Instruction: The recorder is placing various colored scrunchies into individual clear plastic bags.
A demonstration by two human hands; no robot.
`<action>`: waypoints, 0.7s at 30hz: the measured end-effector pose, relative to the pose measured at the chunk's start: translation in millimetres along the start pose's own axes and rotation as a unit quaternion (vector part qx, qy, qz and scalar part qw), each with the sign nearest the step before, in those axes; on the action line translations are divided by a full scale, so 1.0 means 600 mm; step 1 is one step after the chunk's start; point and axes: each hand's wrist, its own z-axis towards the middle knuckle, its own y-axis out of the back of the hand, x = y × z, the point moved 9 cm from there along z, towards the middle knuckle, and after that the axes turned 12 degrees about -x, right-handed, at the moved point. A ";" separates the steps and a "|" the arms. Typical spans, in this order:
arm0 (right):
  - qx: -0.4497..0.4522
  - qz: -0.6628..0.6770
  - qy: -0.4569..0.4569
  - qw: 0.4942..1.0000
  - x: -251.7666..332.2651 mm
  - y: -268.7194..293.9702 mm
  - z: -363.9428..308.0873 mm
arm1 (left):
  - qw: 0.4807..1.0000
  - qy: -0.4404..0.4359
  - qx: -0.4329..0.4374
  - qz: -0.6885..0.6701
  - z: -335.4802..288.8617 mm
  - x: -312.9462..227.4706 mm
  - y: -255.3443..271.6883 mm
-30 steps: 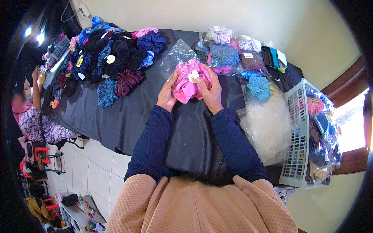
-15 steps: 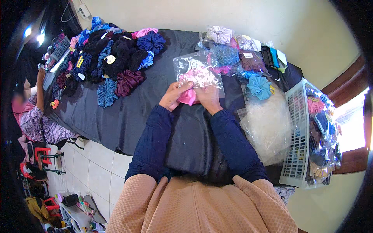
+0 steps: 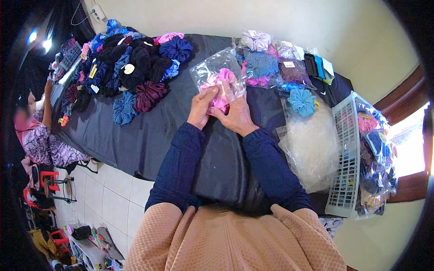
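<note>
Above a black cloth (image 3: 149, 135), the left hand (image 3: 200, 107) is pinching and the right hand (image 3: 237, 115) is cupping a pink scrunchie (image 3: 225, 77), seemingly sitting partly inside a clear bag (image 3: 205, 70). Ideally, fingers should be tucking folds evenly, sparing the plastic.

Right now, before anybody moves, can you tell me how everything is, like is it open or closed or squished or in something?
Pink scrunchie: bunched, at least partly bagged
Clear bag: crinkled, around the scrunchie
Left fingers: closed on the scrunchie
Right fingers: closed on the scrunchie
Left pile: heaped
Spare bags: piled
Basket: holding bagged things
Black cloth: spread, wrinkled
</note>
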 end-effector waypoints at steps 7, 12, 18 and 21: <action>0.020 0.015 -0.012 1.000 -0.016 -0.018 -0.010 | 0.999 0.014 0.041 -0.011 -0.013 -0.001 -0.021; 0.035 0.047 -0.013 0.998 -0.020 -0.025 -0.009 | 0.997 0.056 0.046 -0.025 -0.015 -0.001 -0.017; -0.042 0.015 -0.010 0.999 -0.033 -0.007 -0.014 | 0.993 0.096 0.070 -0.005 -0.027 0.004 -0.029; -0.078 0.002 -0.006 0.997 -0.053 0.003 -0.012 | 0.992 0.082 0.091 -0.001 -0.021 0.001 -0.029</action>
